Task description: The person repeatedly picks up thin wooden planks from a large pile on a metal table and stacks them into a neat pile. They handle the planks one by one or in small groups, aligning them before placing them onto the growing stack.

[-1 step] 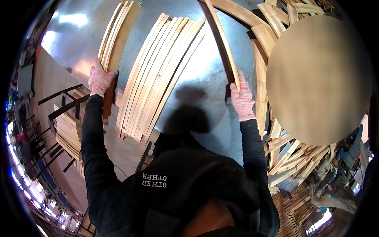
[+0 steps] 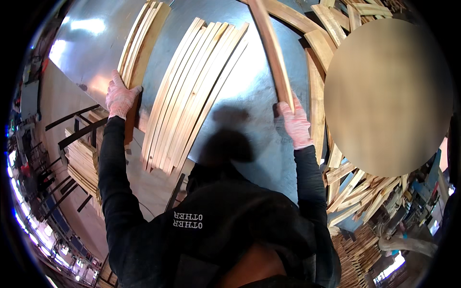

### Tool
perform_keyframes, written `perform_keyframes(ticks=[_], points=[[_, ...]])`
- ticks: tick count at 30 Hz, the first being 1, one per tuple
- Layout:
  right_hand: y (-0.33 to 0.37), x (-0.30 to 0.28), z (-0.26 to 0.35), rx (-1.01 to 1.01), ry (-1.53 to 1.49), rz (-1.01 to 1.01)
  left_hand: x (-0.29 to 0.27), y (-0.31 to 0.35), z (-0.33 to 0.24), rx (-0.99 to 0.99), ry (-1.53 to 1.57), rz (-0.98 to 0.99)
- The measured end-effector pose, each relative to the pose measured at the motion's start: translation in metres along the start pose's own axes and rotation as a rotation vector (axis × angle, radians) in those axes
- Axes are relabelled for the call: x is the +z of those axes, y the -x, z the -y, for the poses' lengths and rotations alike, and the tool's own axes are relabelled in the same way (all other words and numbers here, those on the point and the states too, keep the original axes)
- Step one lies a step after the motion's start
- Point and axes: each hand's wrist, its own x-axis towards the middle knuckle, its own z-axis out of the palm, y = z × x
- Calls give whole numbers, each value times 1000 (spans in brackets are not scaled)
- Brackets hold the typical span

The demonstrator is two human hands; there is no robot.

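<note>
My right hand (image 2: 296, 124), in a pale red-and-white knit glove, grips the near end of a single long wooden slat (image 2: 272, 45). The slat points away from me above the metal table, its broad face partly turned up. My left hand (image 2: 122, 96), gloved alike, is closed across the near part of a small bundle of wooden slats (image 2: 146, 45), with the thumb on the right side and the fingers on the left. Between my hands lies a row of several curved, light wooden slats (image 2: 194, 93), side by side, their near ends reaching past the table edge.
The shiny metal table (image 2: 230, 103) spreads beneath the slats. Loose wooden pieces (image 2: 319, 48) lie along its right side, with a jumbled pile (image 2: 365, 197) nearer me. A large blurred disc hides part of the right. At left, a black metal rack (image 2: 79, 139) stands beside stacked slats (image 2: 82, 161).
The slat in my right hand has rolled, so more of its broad face shows, and its near end has shifted slightly right and down. My left hand stays almost still on its bundle.
</note>
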Motion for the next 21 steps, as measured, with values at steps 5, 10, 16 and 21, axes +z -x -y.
perform_keyframes(ticks=[5,10,16,21], points=[[32,15,98,149,-691,189,14,-16,26,188,193,-170],[67,112,157,-28,-633,383,-5,-20,28,123,66,63],[99,276,156,-354,-320,412,-21,-23,37,60,153,224],[120,335,235,118,394,828,-3,-60,83,204,424,258]])
